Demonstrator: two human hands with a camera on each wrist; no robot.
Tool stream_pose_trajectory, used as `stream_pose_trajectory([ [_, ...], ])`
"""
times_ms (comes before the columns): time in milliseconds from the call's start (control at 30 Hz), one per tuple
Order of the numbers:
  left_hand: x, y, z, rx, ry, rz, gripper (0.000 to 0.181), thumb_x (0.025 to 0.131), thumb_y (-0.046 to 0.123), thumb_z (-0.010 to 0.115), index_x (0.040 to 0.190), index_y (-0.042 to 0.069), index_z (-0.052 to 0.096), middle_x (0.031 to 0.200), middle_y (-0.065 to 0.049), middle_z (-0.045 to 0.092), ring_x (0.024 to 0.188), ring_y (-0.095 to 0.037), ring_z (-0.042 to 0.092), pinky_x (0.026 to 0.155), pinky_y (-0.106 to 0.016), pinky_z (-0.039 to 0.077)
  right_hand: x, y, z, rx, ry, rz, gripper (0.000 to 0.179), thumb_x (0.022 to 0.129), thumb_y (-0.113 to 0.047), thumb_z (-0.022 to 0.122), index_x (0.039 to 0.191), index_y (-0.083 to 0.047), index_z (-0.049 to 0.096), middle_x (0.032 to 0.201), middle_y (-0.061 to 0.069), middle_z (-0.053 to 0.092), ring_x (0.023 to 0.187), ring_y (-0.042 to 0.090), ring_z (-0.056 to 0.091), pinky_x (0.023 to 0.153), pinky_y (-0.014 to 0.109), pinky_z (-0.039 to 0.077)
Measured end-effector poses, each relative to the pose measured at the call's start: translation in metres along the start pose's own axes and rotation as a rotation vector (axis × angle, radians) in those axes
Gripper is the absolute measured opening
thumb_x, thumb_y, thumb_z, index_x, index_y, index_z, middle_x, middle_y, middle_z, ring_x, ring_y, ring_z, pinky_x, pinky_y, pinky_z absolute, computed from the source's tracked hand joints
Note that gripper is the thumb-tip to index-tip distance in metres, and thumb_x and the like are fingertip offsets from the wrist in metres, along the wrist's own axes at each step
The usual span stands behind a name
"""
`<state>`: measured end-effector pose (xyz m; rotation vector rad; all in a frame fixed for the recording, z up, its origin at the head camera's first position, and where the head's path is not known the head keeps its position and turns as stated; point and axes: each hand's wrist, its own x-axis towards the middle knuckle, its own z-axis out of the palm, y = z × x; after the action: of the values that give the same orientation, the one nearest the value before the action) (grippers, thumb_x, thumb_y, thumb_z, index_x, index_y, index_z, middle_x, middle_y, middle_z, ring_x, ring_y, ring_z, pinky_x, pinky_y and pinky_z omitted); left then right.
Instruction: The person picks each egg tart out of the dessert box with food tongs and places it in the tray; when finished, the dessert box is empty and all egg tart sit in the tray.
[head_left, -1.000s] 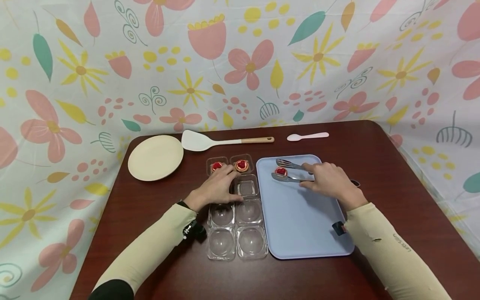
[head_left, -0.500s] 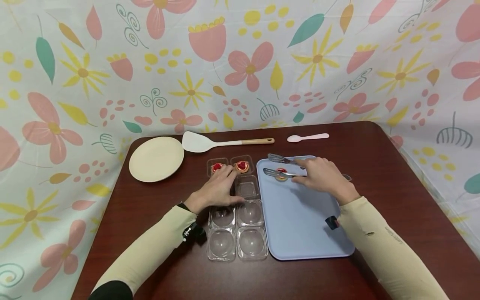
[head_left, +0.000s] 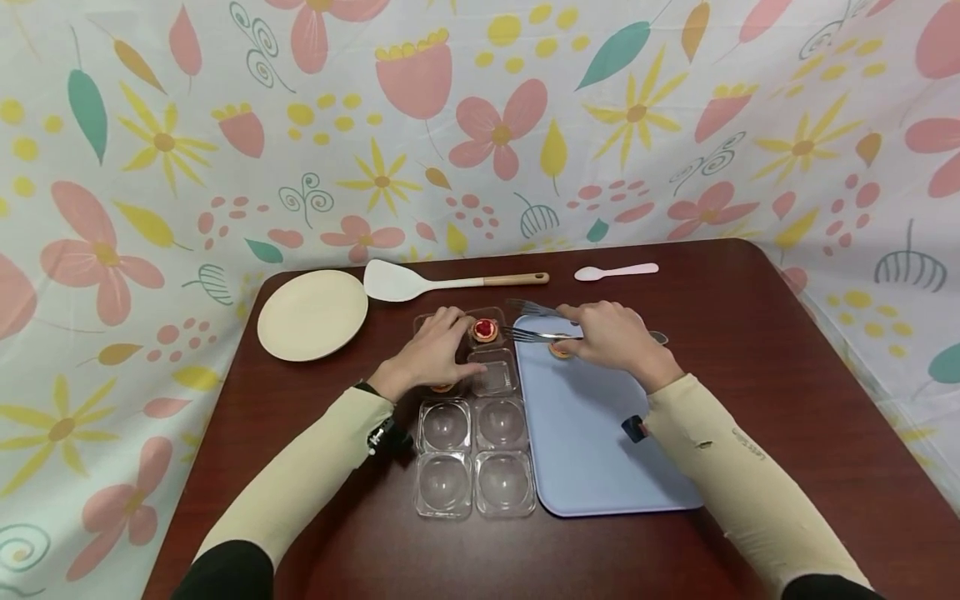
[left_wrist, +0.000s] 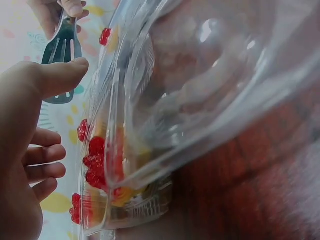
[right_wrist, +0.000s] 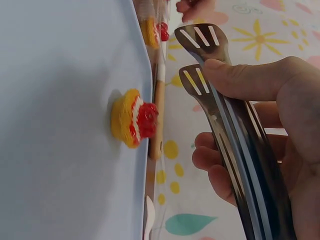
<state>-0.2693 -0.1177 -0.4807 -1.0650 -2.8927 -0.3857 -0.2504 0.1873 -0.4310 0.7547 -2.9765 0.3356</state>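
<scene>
My left hand point(head_left: 427, 354) spreads over the back left of a clear plastic tart box point(head_left: 495, 377), thumb apart from its fingers and nothing between them. One red-topped tart point(head_left: 484, 330) sits in the back right compartment; the edge of another shows under the palm. The left wrist view has several tarts point(left_wrist: 96, 161) in a row beneath the raised clear lid point(left_wrist: 210, 95). My right hand point(head_left: 611, 333) grips metal slotted tongs point(right_wrist: 235, 135), tips parted, over the blue tray's point(head_left: 600, 450) back left. Below the tongs a single tart point(right_wrist: 125, 119) stands on the tray.
A cream plate point(head_left: 312, 317) lies at the back left of the dark wooden table point(head_left: 345, 533). Along the back edge are a white spatula point(head_left: 397, 283) with a wooden handle and a pink-white spoon point(head_left: 617, 272). A flowered cloth point(head_left: 495, 192) hangs behind.
My right hand has carried the tongs left, past the tart and toward the box; the tart stays on the tray. My left hand has shifted slightly back, now covering the back left tart.
</scene>
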Motion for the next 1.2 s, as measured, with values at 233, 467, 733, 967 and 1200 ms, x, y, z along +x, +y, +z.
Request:
stream_pose_trajectory([
  [233,0.009,-0.01,0.0,0.007,-0.04,-0.062,0.084,0.082,0.061,0.066,0.142,0.004,0.046,0.131,-0.01,0.045,0.119,-0.027,0.041,0.097,-0.046,0.039,0.013,-0.008,0.007,0.003,-0.043,-0.021,0.058,0.085,-0.042,0.072,0.133,-0.011,0.061,0.073,0.002,0.065,0.053,0.015,0.045,0.044,0.029,0.031],
  [467,0.017,-0.019,0.0,-0.026,-0.061,-0.099,0.084,0.083,0.059,0.066,0.142,0.003,0.046,0.135,-0.011,0.044,0.124,-0.027,0.039,0.104,-0.047,0.037,0.023,-0.013,0.013,0.0,-0.028,-0.044,0.058,0.083,-0.041,0.075,0.131,-0.011,0.063,0.094,0.011,0.073,0.065,0.019,0.06,0.045,0.031,0.038],
  [733,0.023,-0.025,0.002,-0.017,-0.063,-0.092,0.082,0.084,0.059,0.065,0.141,0.003,0.048,0.137,-0.012,0.046,0.127,-0.028,0.04,0.108,-0.046,0.034,0.031,-0.015,0.016,-0.011,-0.021,-0.065,0.059,0.082,-0.042,0.075,0.13,-0.01,0.063,0.1,0.015,0.073,0.076,0.03,0.067,0.049,0.041,0.046],
  [967,0.027,-0.029,0.002,-0.005,-0.078,-0.092,0.078,0.085,0.058,0.064,0.14,0.005,0.05,0.138,-0.012,0.048,0.13,-0.028,0.04,0.11,-0.046,0.033,0.04,-0.018,0.017,-0.046,-0.055,-0.072,0.06,0.083,-0.045,0.074,0.132,-0.012,0.062,0.105,0.013,0.072,0.082,0.033,0.068,0.049,0.042,0.047],
  [1200,0.027,-0.028,0.003,-0.011,-0.089,-0.105,0.076,0.085,0.058,0.065,0.139,0.005,0.052,0.138,-0.012,0.049,0.132,-0.028,0.04,0.111,-0.045,0.032,0.046,-0.025,0.015,-0.088,-0.109,-0.057,0.061,0.085,-0.046,0.072,0.135,-0.012,0.06,0.111,0.011,0.071,0.085,0.033,0.068,0.048,0.038,0.044],
])
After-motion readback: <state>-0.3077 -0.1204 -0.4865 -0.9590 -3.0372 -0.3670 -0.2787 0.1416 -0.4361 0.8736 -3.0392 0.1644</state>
